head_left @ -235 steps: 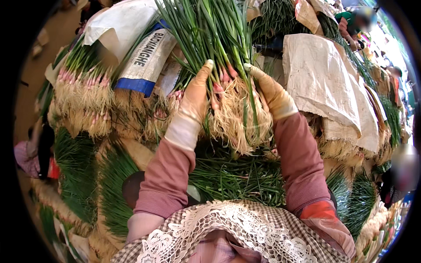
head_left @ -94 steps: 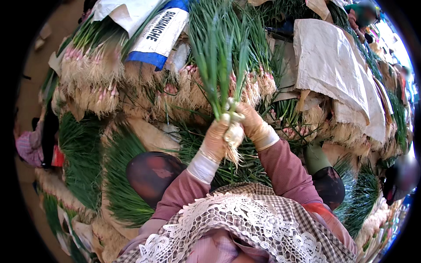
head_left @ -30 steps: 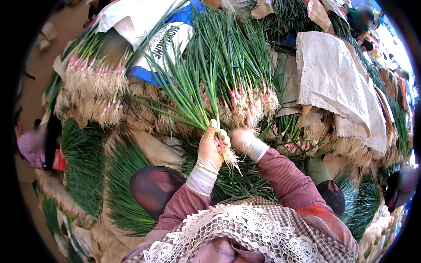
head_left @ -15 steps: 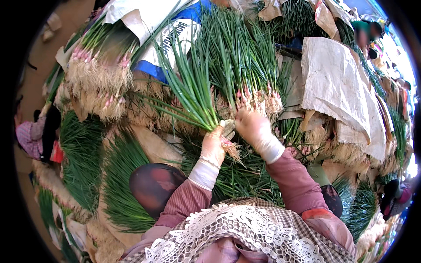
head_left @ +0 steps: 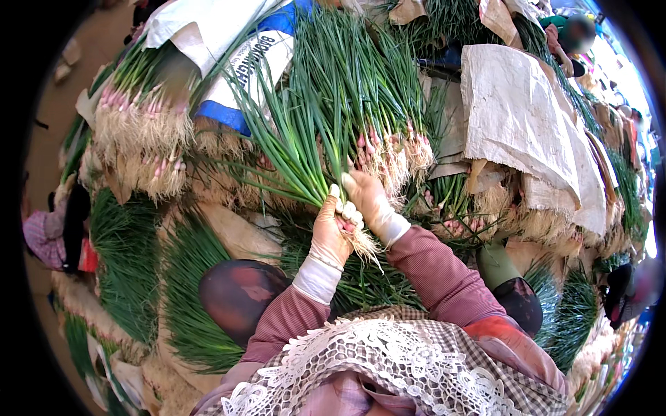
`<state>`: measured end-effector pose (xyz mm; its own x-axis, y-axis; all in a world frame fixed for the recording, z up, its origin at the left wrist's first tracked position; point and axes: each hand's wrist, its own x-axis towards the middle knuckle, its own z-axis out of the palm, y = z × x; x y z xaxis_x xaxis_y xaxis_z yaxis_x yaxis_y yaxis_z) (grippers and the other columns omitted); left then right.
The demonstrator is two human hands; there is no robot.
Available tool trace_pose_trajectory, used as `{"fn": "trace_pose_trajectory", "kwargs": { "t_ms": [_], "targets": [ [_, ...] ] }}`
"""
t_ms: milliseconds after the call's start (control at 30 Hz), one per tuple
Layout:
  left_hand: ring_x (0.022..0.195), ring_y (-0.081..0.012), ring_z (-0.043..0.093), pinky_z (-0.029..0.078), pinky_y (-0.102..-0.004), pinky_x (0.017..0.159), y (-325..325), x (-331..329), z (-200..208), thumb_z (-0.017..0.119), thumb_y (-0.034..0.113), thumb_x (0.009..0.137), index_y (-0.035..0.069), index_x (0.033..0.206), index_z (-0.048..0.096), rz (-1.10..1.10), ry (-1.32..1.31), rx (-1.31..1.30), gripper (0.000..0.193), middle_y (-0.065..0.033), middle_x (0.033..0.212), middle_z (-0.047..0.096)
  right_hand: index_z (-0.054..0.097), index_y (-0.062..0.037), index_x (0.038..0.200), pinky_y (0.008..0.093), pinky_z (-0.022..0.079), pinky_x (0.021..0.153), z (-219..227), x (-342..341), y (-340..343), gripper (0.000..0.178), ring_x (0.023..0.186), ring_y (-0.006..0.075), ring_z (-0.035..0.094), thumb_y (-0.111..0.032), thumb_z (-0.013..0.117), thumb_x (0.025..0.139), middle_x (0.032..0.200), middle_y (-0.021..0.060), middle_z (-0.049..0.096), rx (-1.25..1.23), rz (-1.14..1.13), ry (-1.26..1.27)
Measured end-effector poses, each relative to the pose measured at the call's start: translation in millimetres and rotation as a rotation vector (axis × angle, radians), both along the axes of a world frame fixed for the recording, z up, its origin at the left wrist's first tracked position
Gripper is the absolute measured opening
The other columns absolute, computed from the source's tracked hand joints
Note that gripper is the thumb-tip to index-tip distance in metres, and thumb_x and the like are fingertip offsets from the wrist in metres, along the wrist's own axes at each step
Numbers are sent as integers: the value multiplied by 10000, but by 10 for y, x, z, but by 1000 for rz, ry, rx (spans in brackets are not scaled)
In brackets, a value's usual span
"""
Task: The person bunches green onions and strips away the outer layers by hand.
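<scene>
My left hand (head_left: 331, 234) is wrapped around a bunch of spring onions (head_left: 293, 156) just above their pink bulbs. The long green leaves fan up and to the left, and pale roots hang below the fist. Close beside it, my right hand (head_left: 369, 200) has its fingers closed on spring onion stems at the right side of the bunch; how many it grips is hidden. Pale glove-like covering and white cuffs show on both hands. Just beyond them lies a large pile of spring onions (head_left: 368, 83), bulbs and roots toward me.
Rooted bundles (head_left: 142, 125) lie far left under a white sheet (head_left: 187, 24), beside a blue-and-white sack (head_left: 253, 66). Beige sacking (head_left: 517, 118) covers more at right. Loose green leaves (head_left: 378, 288) lie below my hands, between my knees. Other people are at the left and right edges.
My right hand has moved left from the pile's roots to the bunch in my left hand. The whole view has shifted slightly.
</scene>
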<state>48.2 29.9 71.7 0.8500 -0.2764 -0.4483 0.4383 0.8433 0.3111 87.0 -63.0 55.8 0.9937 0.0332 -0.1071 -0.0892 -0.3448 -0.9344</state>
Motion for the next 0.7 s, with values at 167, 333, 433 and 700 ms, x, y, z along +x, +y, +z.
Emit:
{"fn": "trace_pose_trajectory", "kwargs": {
  "t_ms": [167, 333, 433, 700],
  "targets": [
    [444, -126, 393, 326, -231, 415, -86, -27, 237, 498, 285, 811, 129, 648, 398, -7, -12, 8, 246, 6, 502, 386, 567, -84, 963, 369, 404, 793, -36, -7, -276, 348, 904, 269, 537, -343, 432, 774, 953, 136, 571, -978, 714, 382],
    [513, -156, 463, 407, -281, 488, 35, 18, 4, 508, 204, 804, -9, 909, 510, -164, -28, 47, 238, 2, 508, 412, 515, -93, 904, 364, 446, 674, 536, 348, -346, 276, 712, 277, 569, -338, 467, 786, 745, 147, 575, -581, -90, -87],
    [530, -177, 417, 397, -283, 524, -18, -18, 13, 500, 176, 805, -41, 906, 503, -303, -215, -124, 239, -13, 509, 380, 537, -73, 758, 362, 422, 606, 324, 604, -541, 228, 656, 251, 543, -301, 517, 768, 662, 100, 543, -991, 30, -155],
    [488, -129, 471, 369, -203, 397, 39, 126, -66, 510, 195, 811, 9, 861, 575, -95, 46, 168, 203, -51, 641, 535, 542, -22, 837, 357, 428, 625, 95, -96, -401, 355, 690, 286, 561, -369, 485, 794, 738, 153, 577, -347, 143, -241]
  ]
}}
